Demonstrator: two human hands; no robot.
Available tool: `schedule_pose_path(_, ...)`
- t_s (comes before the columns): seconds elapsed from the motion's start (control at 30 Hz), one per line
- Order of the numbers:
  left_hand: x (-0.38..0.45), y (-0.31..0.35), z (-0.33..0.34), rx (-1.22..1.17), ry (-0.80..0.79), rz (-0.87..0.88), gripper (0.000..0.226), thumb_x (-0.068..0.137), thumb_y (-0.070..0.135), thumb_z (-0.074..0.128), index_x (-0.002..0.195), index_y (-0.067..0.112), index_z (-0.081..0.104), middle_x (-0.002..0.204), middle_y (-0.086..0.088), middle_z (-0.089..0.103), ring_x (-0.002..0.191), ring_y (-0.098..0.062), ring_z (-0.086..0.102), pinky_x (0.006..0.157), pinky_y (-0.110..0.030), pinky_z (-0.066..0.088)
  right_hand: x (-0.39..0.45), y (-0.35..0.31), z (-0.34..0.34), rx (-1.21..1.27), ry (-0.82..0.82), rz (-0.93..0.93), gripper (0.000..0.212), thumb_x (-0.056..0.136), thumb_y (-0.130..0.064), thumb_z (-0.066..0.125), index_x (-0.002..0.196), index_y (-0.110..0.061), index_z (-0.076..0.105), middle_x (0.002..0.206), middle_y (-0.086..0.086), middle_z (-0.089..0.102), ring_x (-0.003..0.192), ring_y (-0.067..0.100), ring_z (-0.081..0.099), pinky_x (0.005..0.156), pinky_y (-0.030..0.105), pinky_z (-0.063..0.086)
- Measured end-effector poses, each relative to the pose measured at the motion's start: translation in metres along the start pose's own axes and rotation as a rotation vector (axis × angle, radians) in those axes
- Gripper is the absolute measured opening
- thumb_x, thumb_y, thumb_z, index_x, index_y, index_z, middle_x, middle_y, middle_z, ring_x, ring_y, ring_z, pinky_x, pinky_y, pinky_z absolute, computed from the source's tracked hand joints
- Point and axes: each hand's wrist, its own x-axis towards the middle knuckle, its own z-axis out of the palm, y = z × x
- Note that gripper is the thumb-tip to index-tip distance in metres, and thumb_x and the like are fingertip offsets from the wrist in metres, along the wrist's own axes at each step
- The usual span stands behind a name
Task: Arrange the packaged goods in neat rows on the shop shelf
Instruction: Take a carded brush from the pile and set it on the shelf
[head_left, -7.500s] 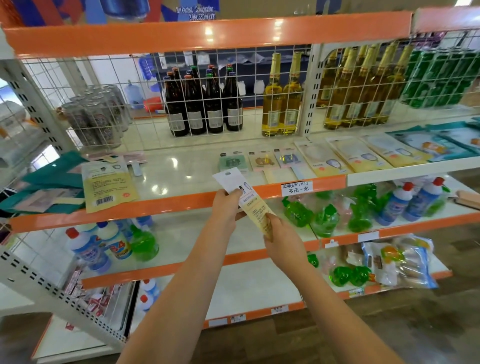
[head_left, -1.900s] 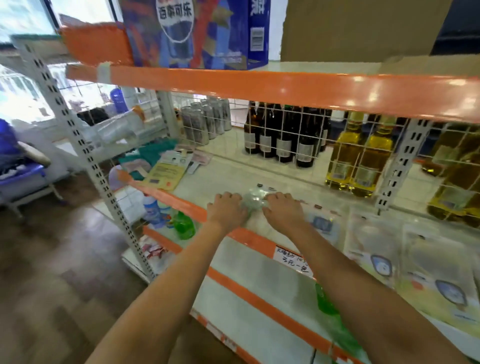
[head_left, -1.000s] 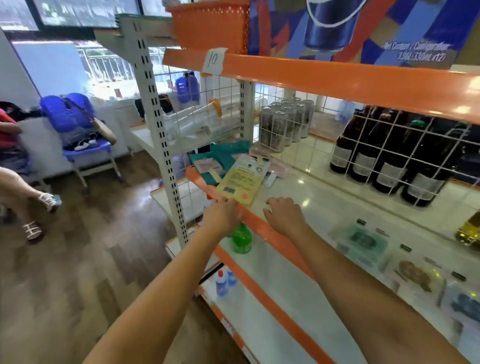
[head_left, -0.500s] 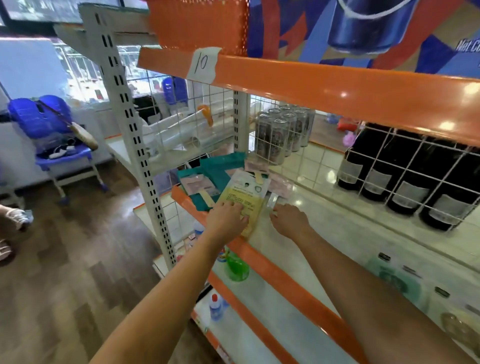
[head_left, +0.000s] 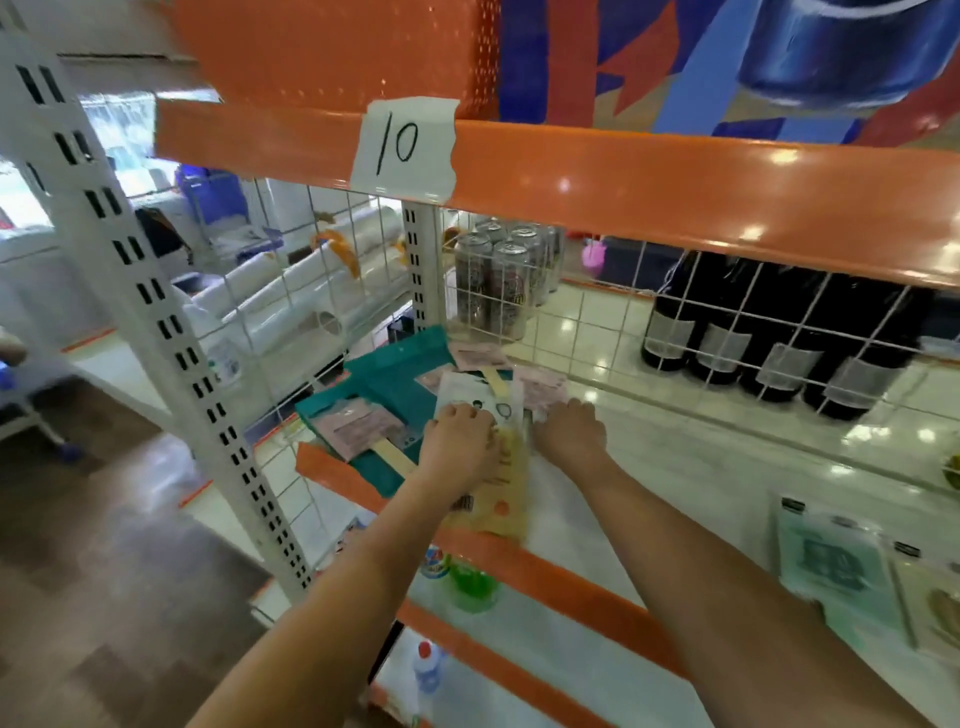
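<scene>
A yellow flat packet (head_left: 506, 499) lies at the left end of the white shelf (head_left: 701, 467), reaching its orange front edge. My left hand (head_left: 460, 449) lies on top of this packet with bent fingers gripping it. My right hand (head_left: 569, 434) sits knuckles-up at the packet's right edge, its fingertips by a pink packet (head_left: 540, 389); what they hold is hidden. Teal packets (head_left: 400, 374) and another pink one (head_left: 358, 428) lie in a loose pile just left of my hands. Flat packets (head_left: 831, 566) lie side by side at the right.
A wire grid (head_left: 597, 312) backs the shelf, with cans (head_left: 498, 280) and dark bottles (head_left: 779, 338) behind it. A white perforated post (head_left: 156, 322) stands at the left. The orange shelf above (head_left: 623, 176) hangs low. Green and white bottles (head_left: 472, 582) stand on lower shelves.
Both hands have slid from the shelf's middle to its left end and settled on the yellow packet there. My view has moved in closer to that corner.
</scene>
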Motion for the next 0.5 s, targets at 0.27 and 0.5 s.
schedule_pose_path(0.27, 0.01, -0.008, 0.002, 0.058, 0.037, 0.134, 0.037, 0.097, 0.034, 0.039, 0.126, 0.015, 0.051, 0.132, -0.008, 0.048, 0.124, -0.027, 0.04, 0.1, -0.04, 0.034, 0.011, -0.021, 0.003, 0.09, -0.058, 0.229, 0.058, 0.083, -0.025, 0.057, 0.136, -0.005, 0.043, 0.137, 0.013, 0.042, 0.128, 0.028, 0.037, 0.1, 0.034, 0.037)
schedule_pose_path(0.5, 0.015, -0.005, -0.003, 0.125, 0.03, 0.203, 0.037, 0.097, 0.035, 0.037, 0.126, 0.015, 0.048, 0.131, -0.008, 0.049, 0.121, -0.027, 0.042, 0.098, -0.039, 0.034, 0.016, -0.016, -0.005, 0.49, -0.101, 0.323, 0.018, 0.081, -0.01, 0.057, 0.065, -0.013, 0.049, 0.081, 0.007, 0.055, 0.08, 0.019, 0.054, 0.058, 0.021, 0.039)
